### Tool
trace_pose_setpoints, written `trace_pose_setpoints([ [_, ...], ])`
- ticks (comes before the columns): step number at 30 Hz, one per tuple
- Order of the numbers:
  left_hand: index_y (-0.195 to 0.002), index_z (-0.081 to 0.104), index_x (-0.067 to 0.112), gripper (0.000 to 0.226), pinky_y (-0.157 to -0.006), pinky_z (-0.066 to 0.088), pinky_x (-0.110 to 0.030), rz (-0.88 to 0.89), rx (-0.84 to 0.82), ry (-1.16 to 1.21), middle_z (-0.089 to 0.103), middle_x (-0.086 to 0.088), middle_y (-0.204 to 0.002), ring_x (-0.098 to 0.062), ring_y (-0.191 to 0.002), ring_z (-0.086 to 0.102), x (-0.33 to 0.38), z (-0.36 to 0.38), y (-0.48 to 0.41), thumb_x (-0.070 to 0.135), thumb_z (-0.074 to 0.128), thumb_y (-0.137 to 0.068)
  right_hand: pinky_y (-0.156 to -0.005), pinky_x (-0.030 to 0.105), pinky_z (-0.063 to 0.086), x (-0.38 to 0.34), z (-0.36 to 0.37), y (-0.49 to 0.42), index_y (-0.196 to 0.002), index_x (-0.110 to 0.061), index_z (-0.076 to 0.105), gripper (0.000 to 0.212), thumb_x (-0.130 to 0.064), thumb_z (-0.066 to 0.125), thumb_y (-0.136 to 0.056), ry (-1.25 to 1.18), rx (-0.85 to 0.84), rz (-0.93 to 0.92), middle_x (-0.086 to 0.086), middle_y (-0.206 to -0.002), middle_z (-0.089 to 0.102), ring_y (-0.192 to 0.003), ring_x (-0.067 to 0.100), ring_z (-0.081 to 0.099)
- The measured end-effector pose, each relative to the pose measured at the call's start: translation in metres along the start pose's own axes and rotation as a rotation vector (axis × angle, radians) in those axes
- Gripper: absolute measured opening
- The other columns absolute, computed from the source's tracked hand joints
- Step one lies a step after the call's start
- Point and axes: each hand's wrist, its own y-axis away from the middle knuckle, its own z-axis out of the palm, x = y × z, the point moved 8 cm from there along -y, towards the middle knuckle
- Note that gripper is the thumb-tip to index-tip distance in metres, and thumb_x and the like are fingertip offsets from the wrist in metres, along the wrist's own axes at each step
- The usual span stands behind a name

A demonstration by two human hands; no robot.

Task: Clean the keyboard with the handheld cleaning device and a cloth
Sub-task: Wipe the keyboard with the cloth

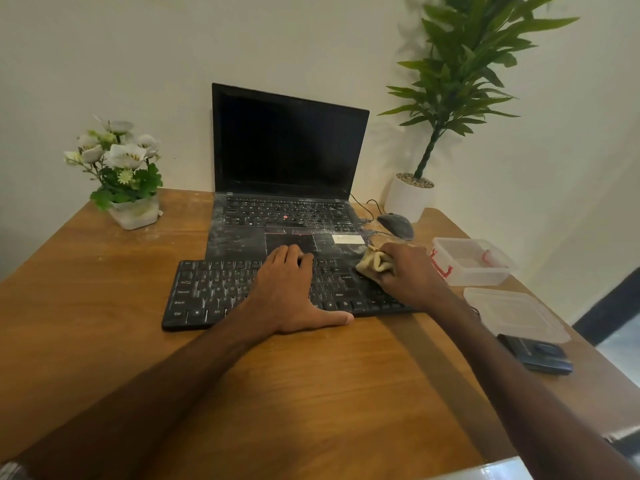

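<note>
At right edge of frame, dark gadget [535,351], possibly cleaning device, far end hidden under clear lid [516,313]. At centre, keyboard [214,292] on wooden table [311,393]; middle keys covered by left hand [287,289], flat, fingers straight, holding nothing. To its right, right hand [412,275] curled round bunched cloth [374,263], pressing it on keyboard's right end. Beyond, clear box [471,261] with red latch; small reddish item inside, unclear. Dusty laptop [287,216] behind keyboard, mouse [396,225] beside it.

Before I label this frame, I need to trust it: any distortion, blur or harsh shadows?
Head view: the wide-angle lens bends the table edges and leans the plant; a soft shadow lies on the wood beside the right forearm; keyboard legends read clearly; the laptop screen shows no glare.
</note>
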Motion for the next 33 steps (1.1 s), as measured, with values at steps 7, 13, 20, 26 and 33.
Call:
trace_pose_setpoints([
  [7,-0.153,0.04,0.013,0.138,-0.114,0.034,-0.038,-0.001,0.002,-0.007,0.043,-0.006,-0.144,-0.023,-0.13,0.041,0.001,-0.002,0.0,0.111,0.031,-0.057,-0.058,0.022,0.037,-0.016,-0.004,0.002,-0.092,-0.014,0.063,0.007,-0.015,0.068,-0.087,-0.003,0.024,0.026,0.0,-0.083,0.062,-0.072,0.01,0.051],
  [13,-0.152,0.042,0.013,0.139,-0.113,0.036,-0.038,0.0,0.016,-0.01,0.045,-0.006,-0.142,-0.023,-0.127,0.043,0.001,0.001,-0.001,0.112,0.03,-0.056,-0.055,0.022,0.038,-0.037,0.011,0.003,-0.099,-0.01,0.066,0.015,-0.009,0.068,-0.085,-0.059,0.001,-0.008,0.0,-0.086,0.062,-0.073,0.008,0.052],
  [20,-0.152,0.042,0.013,0.138,-0.112,0.036,-0.038,0.003,0.02,0.002,0.044,-0.005,-0.14,-0.022,-0.126,0.042,0.001,0.002,-0.002,0.112,0.029,-0.056,-0.055,0.02,0.036,-0.04,0.01,0.001,-0.092,-0.011,0.069,0.004,-0.013,0.068,-0.089,-0.15,-0.029,-0.044,0.001,-0.081,0.065,-0.071,0.009,0.055],
  [26,-0.15,0.043,0.013,0.136,-0.113,0.035,-0.038,0.011,0.023,0.014,0.044,-0.005,-0.14,-0.022,-0.126,0.042,0.002,0.001,-0.001,0.112,0.03,-0.057,-0.056,0.021,0.034,-0.019,-0.008,-0.005,-0.097,-0.015,0.072,0.011,-0.022,0.072,-0.089,-0.137,0.031,0.006,-0.003,-0.087,0.068,-0.075,0.007,0.056],
  [33,-0.149,0.044,0.013,0.135,-0.112,0.035,-0.038,0.007,0.03,0.013,0.046,-0.005,-0.137,-0.022,-0.123,0.043,0.001,0.002,-0.002,0.112,0.031,-0.057,-0.058,0.015,0.035,-0.042,0.016,0.0,-0.112,-0.016,0.073,0.025,-0.011,0.07,-0.088,-0.131,-0.032,-0.074,-0.005,-0.088,0.068,-0.075,0.002,0.055],
])
